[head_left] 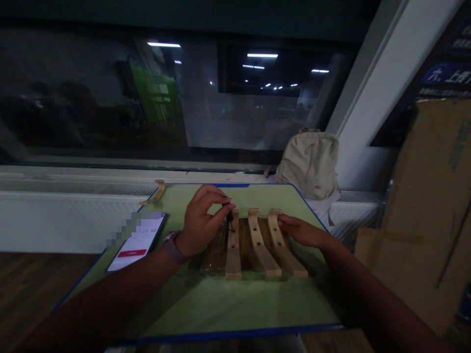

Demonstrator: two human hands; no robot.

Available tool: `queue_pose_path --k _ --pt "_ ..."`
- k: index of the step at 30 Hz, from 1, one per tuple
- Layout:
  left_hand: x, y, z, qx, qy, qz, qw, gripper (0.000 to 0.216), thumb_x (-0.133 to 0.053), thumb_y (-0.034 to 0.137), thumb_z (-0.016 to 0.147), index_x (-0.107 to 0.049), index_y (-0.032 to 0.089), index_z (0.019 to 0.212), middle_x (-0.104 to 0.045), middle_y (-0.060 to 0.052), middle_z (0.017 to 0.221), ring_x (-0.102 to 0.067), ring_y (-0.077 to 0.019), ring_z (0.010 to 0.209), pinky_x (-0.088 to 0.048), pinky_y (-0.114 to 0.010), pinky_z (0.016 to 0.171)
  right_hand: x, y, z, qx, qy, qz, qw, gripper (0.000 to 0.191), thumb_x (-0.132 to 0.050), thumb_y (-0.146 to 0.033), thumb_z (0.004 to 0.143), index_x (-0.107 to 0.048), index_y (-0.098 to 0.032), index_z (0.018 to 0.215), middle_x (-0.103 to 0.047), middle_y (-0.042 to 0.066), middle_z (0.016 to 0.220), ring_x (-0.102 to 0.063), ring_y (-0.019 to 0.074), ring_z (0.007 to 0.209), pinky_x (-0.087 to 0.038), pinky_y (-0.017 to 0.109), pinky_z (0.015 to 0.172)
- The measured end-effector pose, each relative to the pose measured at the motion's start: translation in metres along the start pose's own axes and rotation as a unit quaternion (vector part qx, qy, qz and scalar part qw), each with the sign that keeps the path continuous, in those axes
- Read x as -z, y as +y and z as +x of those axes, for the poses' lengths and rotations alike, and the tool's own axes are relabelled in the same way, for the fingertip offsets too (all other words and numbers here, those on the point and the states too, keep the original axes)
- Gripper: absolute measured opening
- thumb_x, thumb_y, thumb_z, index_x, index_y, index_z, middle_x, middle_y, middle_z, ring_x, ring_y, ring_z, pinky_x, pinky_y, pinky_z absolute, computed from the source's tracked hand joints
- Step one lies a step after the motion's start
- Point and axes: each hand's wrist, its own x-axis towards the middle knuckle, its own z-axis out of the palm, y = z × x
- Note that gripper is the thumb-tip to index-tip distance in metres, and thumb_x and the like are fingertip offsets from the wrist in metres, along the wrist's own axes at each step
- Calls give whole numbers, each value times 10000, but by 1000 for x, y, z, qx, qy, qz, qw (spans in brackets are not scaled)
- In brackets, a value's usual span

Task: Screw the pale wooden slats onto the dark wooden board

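My left hand (pixel 202 220) pinches a small dark screwdriver-like tool (pixel 229 218) between thumb and fingers, its thin tip at the upper hole of the leftmost curved wooden piece (pixel 233 255). My right hand (pixel 300 230) is closed at the upper end of the rightmost curved wooden piece (pixel 289 257), with its fingertips partly hidden. Between these two lies another curved wooden piece (pixel 265 255). Dark holes show in all three pieces. They rest side by side across a brown block (pixel 246 245) with a shiny, tape-like surface.
A phone (pixel 138 245) with a lit screen lies left on the green, blue-edged table (pixel 206 309). One more curved wooden piece (pixel 159 192) sits at the far left corner. Behind stand a beige backpack (pixel 309 164) and a window; cardboard (pixel 423 211) leans at right.
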Motion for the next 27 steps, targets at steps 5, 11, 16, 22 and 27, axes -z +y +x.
queue_pose_path --k 5,11,16,22,27 --pt "1 2 -2 49 -48 -9 998 175 -600 174 889 -644 218 1053 -685 -48 995 -640 -172 943 -516 -336 843 0 -1 0 12 7 5 1000 542 -346 -578 927 -608 -183 1189 -644 99 1230 -573 269 1157 -409 466 1049" --pt "-2 -1 -3 18 -74 -38 996 204 -599 213 891 -655 232 1086 -647 -72 1078 -603 -193 1030 -501 -367 898 1 2 1 -12 -6 20 1000 566 -350 -593 917 -586 -195 1243 -663 90 1208 -605 270 1108 -465 478 992" --pt "-5 -6 -5 51 -54 -49 996 200 -689 236 834 -677 231 1033 -648 -45 931 -612 -172 896 -509 -325 811 1 2 1 -5 -5 5 1000 547 -350 -565 930 -599 -176 1223 -694 91 1105 -621 266 1044 -440 490 1009" --pt "-8 -7 -12 146 -95 -153 973 281 -503 244 951 -562 212 1224 -671 -100 1100 -648 -197 1027 -533 -355 883 1 4 2 5 -1 15 1000 546 -349 -553 937 -570 -175 1264 -661 92 1206 -604 267 1080 -460 468 985" --pt "-7 -10 -11 69 -69 -104 990 226 -673 229 839 -640 214 1062 -634 -80 1013 -605 -201 983 -524 -353 856 0 7 2 7 -5 11 1000 527 -352 -542 938 -601 -156 1197 -691 95 1112 -632 253 968 -513 453 898"
